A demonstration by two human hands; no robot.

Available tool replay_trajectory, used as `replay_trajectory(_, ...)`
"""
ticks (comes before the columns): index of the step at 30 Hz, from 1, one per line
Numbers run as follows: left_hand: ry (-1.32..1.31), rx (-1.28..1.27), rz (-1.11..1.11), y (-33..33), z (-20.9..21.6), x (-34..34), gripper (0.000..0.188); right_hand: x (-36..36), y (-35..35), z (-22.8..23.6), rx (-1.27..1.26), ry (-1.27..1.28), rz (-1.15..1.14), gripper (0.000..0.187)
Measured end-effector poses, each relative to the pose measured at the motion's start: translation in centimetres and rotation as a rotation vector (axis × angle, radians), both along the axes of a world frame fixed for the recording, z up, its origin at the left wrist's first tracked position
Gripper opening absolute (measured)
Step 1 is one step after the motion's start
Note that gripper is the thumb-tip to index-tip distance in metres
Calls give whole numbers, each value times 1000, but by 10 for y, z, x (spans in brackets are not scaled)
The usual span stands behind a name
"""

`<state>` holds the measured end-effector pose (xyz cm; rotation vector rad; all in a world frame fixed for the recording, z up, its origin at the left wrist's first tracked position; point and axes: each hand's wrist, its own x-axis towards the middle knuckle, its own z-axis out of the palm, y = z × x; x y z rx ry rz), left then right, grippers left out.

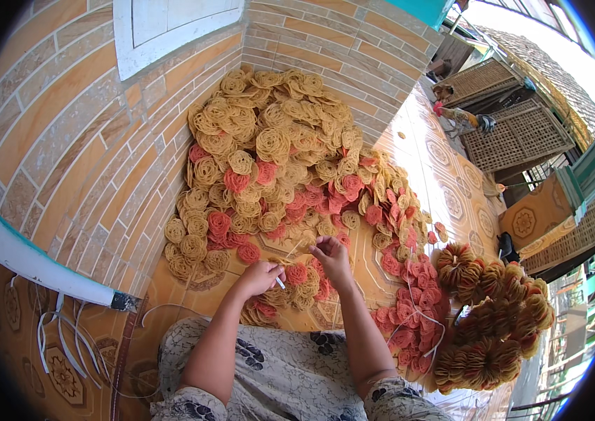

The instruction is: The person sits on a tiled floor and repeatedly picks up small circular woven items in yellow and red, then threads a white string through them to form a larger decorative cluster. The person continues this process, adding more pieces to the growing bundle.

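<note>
My left hand (pixel 259 278) is closed on a short, thin white stick (pixel 280 282), which pokes out below the fingers. Just right of it and a little farther away, my right hand (pixel 332 256) pinches its fingertips together; what they hold is too small to make out. A thin pale strand (pixel 296 248) runs between the two hands. Beneath them lie lacy tan and pink discs, among them a pink disc (pixel 296 273). Beyond the hands, a large heap of lacy tan discs (pixel 273 142) with pink ones mixed in fills the wall corner.
Pink discs (pixel 420 288) lie right of my right forearm, a white cord (pixel 420 319) across them. Farther right sit strung bundles of discs (pixel 487 316). White strips (pixel 65 337) hang at the left. A rooster (pixel 460 116) stands near woven cages (pixel 518 137).
</note>
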<state>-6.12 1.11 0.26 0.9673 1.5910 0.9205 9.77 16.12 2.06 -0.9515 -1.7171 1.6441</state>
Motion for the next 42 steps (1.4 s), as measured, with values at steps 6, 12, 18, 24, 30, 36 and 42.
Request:
replay_trajectory(6, 7, 4, -7, 0, 0, 2, 34, 1, -4, 9, 142, -135, 23, 18)
replay_trajectory(12, 20, 22, -7, 0, -1, 4, 35, 25, -2, 5, 547, -594, 432, 49)
replay_trajectory(18, 76, 32, -54, 1, 1, 6, 36, 24, 7, -33, 464, -703, 48, 62)
replay_trajectory(24, 173, -2, -67, 2, 7, 9, 36, 11, 5, -8, 271, -268, 28, 43)
replay_trajectory(30, 118, 52, 21, 1, 6, 10, 36, 6, -13, 19, 287, -34, 269, 39)
replay_trajectory(36, 114, 68, -14, -1, 5, 8, 37, 12, -3, -34, 1046, -708, 145, 32)
replay_trajectory(42, 151, -9, -48, 1, 2, 7, 36, 10, 19, -28, 310, -403, -102, 25)
